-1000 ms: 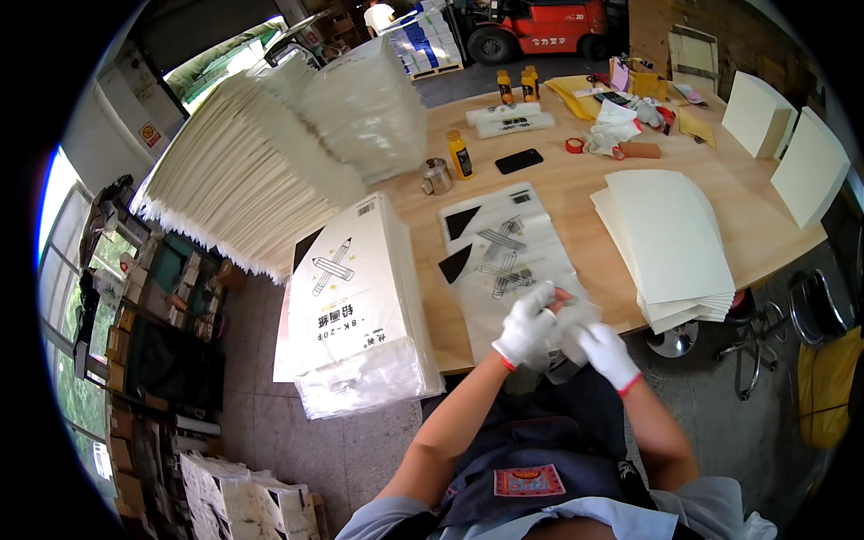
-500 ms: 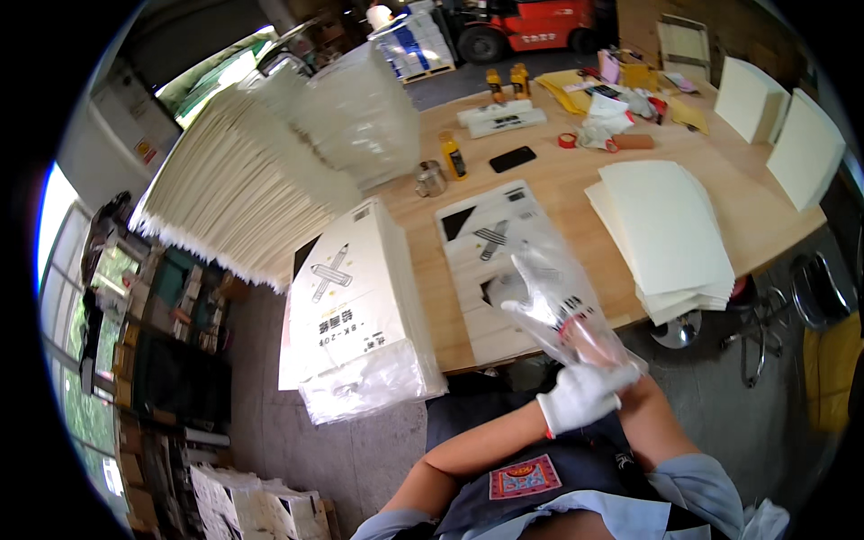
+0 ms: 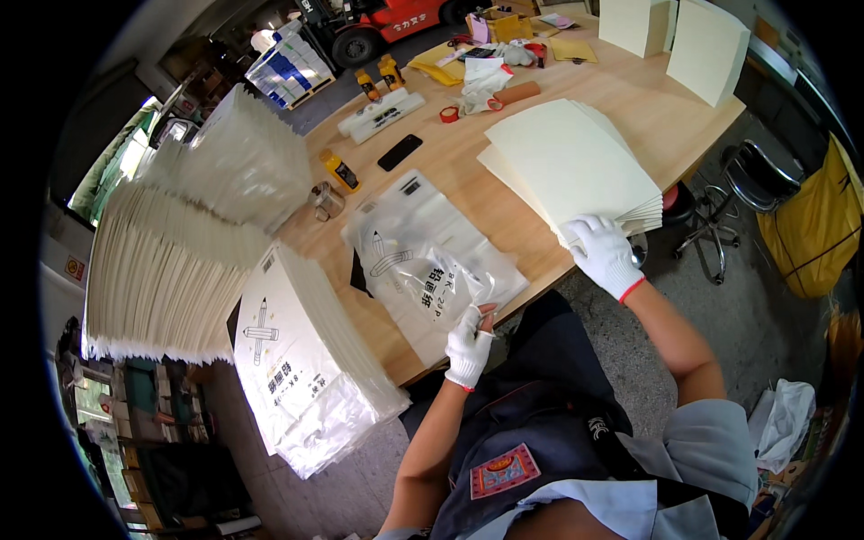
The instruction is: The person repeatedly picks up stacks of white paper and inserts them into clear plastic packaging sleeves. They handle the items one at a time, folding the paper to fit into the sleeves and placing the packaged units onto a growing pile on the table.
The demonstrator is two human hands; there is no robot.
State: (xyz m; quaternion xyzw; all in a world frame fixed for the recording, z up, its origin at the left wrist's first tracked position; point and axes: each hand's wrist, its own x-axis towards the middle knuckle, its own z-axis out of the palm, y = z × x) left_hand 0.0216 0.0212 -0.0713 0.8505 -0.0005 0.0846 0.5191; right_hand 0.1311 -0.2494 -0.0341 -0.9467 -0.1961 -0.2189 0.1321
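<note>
white-gloved hands: left hand [image 3: 470, 346] pinching clear plastic bag [image 3: 430, 261], right hand [image 3: 605, 252] flat on cream card stack [image 3: 567, 162]

Single head-worn fisheye view, looked steeply down from above the person's chest, faced forward across the wooden worktable [image 3: 504, 193], gloved hands near, edges bowed outward.

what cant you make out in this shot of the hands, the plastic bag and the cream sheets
Head view:
- Right hand: fingertips hidden against the cream sheet stack; sheets gripped unclear.
- Left hand: glove covers its pinch on the clear plastic bag; whether the bag mouth is open is unclear.
- Stack's sheet count: edges too fine.
</note>
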